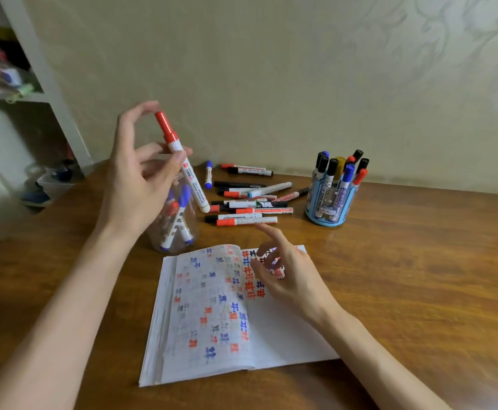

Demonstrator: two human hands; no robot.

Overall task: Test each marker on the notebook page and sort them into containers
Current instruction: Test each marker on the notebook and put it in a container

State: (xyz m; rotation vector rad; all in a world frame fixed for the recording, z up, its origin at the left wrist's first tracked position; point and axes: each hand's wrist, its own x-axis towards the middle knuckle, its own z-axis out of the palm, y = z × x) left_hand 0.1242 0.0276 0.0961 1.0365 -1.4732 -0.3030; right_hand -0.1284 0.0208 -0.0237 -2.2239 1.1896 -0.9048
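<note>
My left hand [136, 176] holds a capped red marker [179, 156] between thumb and fingers, cap end up, above a clear jar [172, 220] that has several markers inside. My right hand [283, 270] hovers over the open notebook [230, 315] with its index finger stretched out toward the marker pile and holds nothing. The notebook pages carry red, blue and black test marks. A pile of several loose markers [250, 199] lies behind the notebook. A blue pen holder [327, 202] at the right is full of upright markers.
The wooden table [419, 276] meets a beige wall at the back. A white shelf unit [20, 93] with cluttered items stands to the left, with a plastic bin [52, 184] below it.
</note>
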